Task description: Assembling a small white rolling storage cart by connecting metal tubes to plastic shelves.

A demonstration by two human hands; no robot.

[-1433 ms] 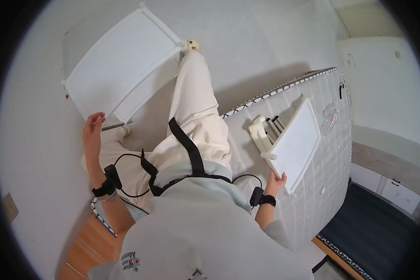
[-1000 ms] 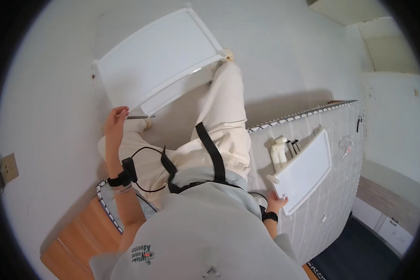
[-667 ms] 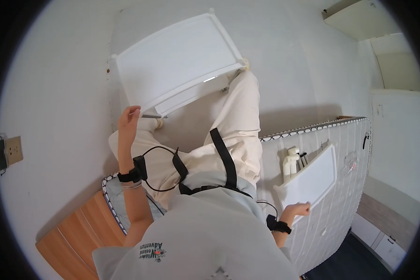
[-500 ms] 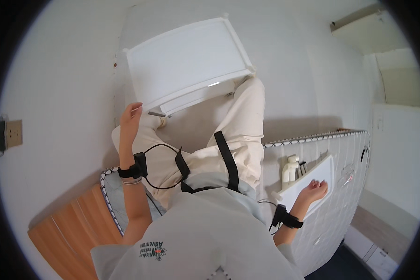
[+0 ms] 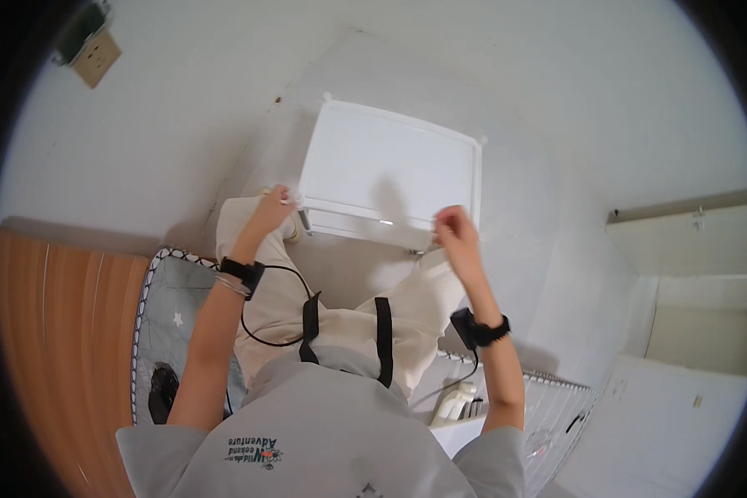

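Head view: left hand (image 5: 274,209) and right hand (image 5: 458,236) by front corners of white flat plastic shelf (image 5: 394,158), maybe to steady it. Fingers bent; cannot tell if gripping.

White rectangular shelf unit (image 5: 394,153), rimmed, knob-cornered, apparently upright and two-tiered, at upper centre.

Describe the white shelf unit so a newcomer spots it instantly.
Find the cream trousers, legs spread mid-picture. Just beyond them, near the left hand and right hand, is the white shelf unit, a broad rimmed rectangle with knobbed corners. Unlike the partly hidden white panel on the mattress, it shows a second tier underneath.
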